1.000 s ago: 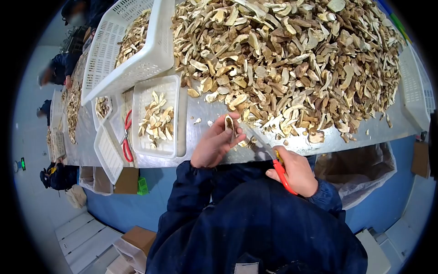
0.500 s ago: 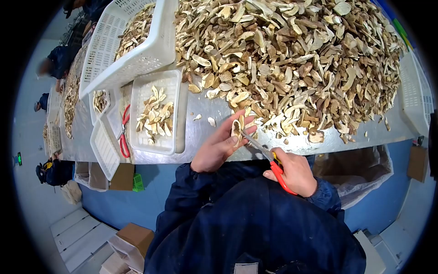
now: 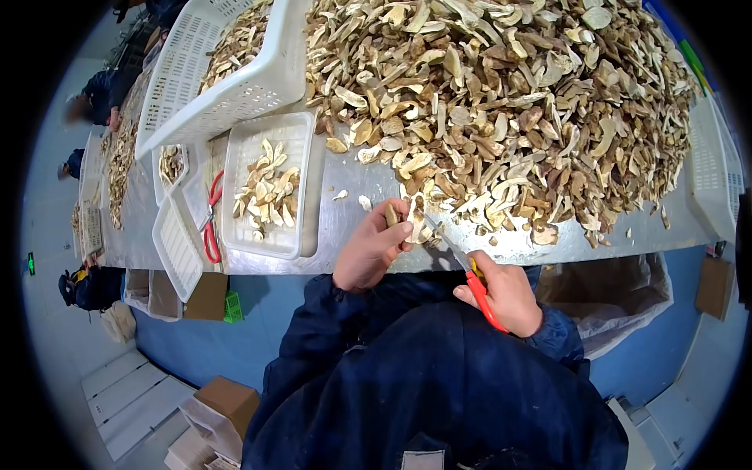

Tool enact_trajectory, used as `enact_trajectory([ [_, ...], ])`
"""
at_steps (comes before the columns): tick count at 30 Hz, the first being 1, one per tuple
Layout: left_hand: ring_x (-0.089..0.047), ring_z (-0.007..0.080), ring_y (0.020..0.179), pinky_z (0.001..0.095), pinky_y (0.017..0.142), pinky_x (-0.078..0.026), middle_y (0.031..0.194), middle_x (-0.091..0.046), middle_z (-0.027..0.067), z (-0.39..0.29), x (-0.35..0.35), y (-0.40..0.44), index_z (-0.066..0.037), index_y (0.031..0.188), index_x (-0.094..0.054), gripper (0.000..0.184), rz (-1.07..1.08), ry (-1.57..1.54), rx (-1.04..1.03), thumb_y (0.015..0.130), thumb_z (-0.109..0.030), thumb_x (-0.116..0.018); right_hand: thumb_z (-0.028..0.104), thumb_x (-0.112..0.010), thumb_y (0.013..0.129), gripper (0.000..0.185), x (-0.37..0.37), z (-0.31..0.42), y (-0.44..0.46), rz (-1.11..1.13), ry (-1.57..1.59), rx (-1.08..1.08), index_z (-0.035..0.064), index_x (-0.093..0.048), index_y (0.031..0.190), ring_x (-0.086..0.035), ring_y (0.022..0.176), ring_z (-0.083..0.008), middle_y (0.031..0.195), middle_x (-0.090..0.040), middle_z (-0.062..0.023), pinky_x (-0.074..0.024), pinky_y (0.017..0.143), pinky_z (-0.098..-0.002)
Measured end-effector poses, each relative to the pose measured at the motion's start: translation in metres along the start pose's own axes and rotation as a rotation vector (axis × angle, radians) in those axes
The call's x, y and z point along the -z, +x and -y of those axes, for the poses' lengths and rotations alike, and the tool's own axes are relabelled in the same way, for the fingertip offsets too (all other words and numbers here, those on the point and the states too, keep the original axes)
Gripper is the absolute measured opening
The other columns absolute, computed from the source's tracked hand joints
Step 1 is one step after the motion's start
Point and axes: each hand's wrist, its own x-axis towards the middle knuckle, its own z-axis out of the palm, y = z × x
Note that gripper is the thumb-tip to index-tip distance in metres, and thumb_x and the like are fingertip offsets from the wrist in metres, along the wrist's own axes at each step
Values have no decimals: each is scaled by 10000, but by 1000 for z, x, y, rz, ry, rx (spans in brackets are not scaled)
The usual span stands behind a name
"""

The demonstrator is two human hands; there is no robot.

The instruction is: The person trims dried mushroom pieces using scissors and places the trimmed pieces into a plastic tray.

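My left hand (image 3: 374, 248) pinches a mushroom slice (image 3: 394, 217) between thumb and fingers, just over the table's front edge. My right hand (image 3: 505, 294) grips red-handled scissors (image 3: 483, 296), whose blades point up and left toward the slice. A pale piece (image 3: 417, 219) shows beside the left fingertips near the blade tips; whether it is held or lies behind them I cannot tell. Beyond both hands spreads a large heap of dried mushroom slices (image 3: 509, 110). To the left, a white tray (image 3: 304, 157) holds a small pile of pale slices (image 3: 268, 188).
A white perforated basket (image 3: 274, 74) with slices stands at the back left. Another pair of red-handled scissors (image 3: 211, 223) lies beside a small white tray (image 3: 178, 251). A lined bin (image 3: 611, 294) is below the table at right. Other people are at the far left.
My left fingers have curled in and the mushroom slice has turned in their pinch. The scissors have stayed almost in place. The view has shifted slightly.
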Motion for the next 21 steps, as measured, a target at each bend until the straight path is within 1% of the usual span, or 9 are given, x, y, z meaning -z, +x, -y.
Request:
enact_trajectory([
  [3,-464,70,762,228,671,-390,878,-472,-29,1,-6,-3,-75,1009,-502,254,-99,164,-95,832,-111,-680,457,-656,844,537,-1,1,2,58,11,0,9,-493,1091,-606,669,-405,698,-604,-196,-456,591,-459],
  [5,-474,67,756,214,661,-385,875,-491,-23,5,-2,-4,-75,988,-504,250,-144,192,-145,823,-95,-691,450,-651,851,559,-5,-3,3,65,29,44,-1,-473,1129,-602,724,-412,750,-605,-212,-457,637,-461],
  [8,-483,60,766,206,658,-382,882,-515,-15,6,-5,-8,-77,962,-505,256,-162,249,-187,807,-72,-709,446,-639,863,592,-5,-3,7,152,165,61,-15,-438,1176,-585,801,-421,818,-594,-231,-449,699,-461],
  [11,-494,60,787,205,672,-388,895,-534,-5,5,-4,-10,-78,957,-502,279,-157,265,-157,792,-55,-726,440,-636,868,592,-5,-2,9,200,199,49,-21,-431,1177,-580,819,-425,825,-590,-233,-445,708,-459],
  [14,-504,65,780,205,674,-399,891,-540,-1,3,-4,-11,-76,956,-498,294,-155,271,-157,785,-52,-736,436,-635,869,589,-6,-2,11,209,189,64,-29,-430,1167,-575,830,-427,832,-586,-237,-442,718,-463],
  [17,-510,69,772,212,664,-410,883,-541,0,3,0,-12,-75,955,-496,293,-153,307,-156,787,-56,-736,456,-617,877,585,-12,-3,12,198,147,97,-31,-441,1148,-588,782,-422,793,-590,-237,-447,685,-470],
  [18,-511,71,771,216,660,-414,881,-541,1,4,3,-12,-74,956,-497,291,-152,322,-150,788,-57,-734,465,-609,879,583,-13,-3,13,218,116,75,-32,-449,1138,-592,759,-421,773,-591,-238,-448,669,-473],
  [20,-476,69,701,216,597,-375,861,-531,-3,4,5,-12,-81,929,-497,267,-175,327,-126,784,-36,-716,483,-594,884,581,-16,-3,14,261,54,32,-34,-466,1117,-599,713,-419,734,-593,-238,-452,636,-478],
  [21,-459,68,666,216,565,-355,851,-527,-5,5,6,-12,-85,916,-497,256,-186,329,-114,782,-26,-707,488,-589,886,574,-19,-5,14,245,49,41,-32,-474,1101,-599,694,-419,716,-592,-236,-453,623,-479],
])
